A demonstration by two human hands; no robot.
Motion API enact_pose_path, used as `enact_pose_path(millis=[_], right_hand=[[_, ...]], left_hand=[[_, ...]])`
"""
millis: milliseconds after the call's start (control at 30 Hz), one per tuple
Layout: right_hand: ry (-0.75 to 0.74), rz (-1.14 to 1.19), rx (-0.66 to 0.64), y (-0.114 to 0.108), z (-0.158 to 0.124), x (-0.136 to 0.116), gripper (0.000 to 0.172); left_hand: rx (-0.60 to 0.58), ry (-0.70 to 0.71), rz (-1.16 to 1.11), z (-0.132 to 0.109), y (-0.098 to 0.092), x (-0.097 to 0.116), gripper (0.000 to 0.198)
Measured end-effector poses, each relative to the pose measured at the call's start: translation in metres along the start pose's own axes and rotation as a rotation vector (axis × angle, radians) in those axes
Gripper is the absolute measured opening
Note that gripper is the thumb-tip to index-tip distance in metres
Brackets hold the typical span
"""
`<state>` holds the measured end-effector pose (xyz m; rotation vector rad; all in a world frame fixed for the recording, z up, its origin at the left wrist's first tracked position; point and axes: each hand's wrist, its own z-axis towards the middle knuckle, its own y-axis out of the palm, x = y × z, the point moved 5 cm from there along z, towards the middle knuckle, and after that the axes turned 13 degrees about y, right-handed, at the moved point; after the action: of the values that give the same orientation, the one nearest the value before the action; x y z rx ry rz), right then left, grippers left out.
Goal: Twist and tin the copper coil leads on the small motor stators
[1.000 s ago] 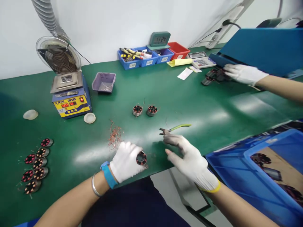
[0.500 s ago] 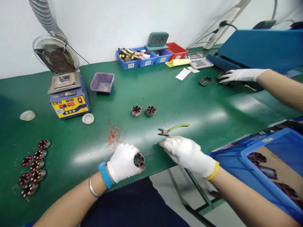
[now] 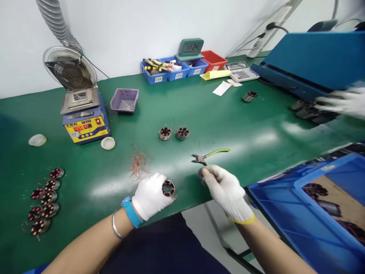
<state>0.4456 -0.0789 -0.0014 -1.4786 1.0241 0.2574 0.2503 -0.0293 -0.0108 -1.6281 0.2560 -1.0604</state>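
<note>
My left hand (image 3: 151,196), in a white glove, is closed around a motor stator (image 3: 168,188) near the table's front edge. Its round opening and copper windings face up. My right hand (image 3: 225,186), also gloved, is closed with thumb and fingers drawn together at the lower handle of green-handled cutting pliers (image 3: 199,158). What lies between those fingertips is hidden. The pliers rest on the table, jaws to the left. A tangle of copper wire clippings (image 3: 138,163) lies beyond my left hand. Two stators (image 3: 182,133) stand farther back.
Several stators (image 3: 48,198) are grouped at the left. Behind them stands a yellow-and-blue solder pot (image 3: 87,127), beside a purple tray (image 3: 124,101). A blue crate (image 3: 299,190) holding parts sits at right. A co-worker's gloved hand (image 3: 346,102) is by more stators at far right.
My right hand has turned so its thumb shows, and its fingers have drawn in beside the pliers. My left hand keeps the stator. The co-worker's hand has moved right; the view has shifted slightly.
</note>
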Motion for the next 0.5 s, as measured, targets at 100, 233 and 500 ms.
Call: enact_pose_path(millis=[100, 233, 500], right_hand=[[-0.582, -0.163, 0.15, 0.001, -0.025, -0.034, 0.034], [-0.838, -0.447, 0.029, 0.035, -0.036, -0.058, 0.057], [-0.802, -0.473, -0.064, 0.043, -0.026, -0.054, 0.037]], left_hand=[[0.024, 0.062, -0.136, -0.001, -0.009, 0.0, 0.042], [0.035, 0.068, -0.246, -0.005, -0.013, -0.005, 0.011], [-0.198, 0.044, -0.184, -0.031, -0.033, -0.021, 0.012]])
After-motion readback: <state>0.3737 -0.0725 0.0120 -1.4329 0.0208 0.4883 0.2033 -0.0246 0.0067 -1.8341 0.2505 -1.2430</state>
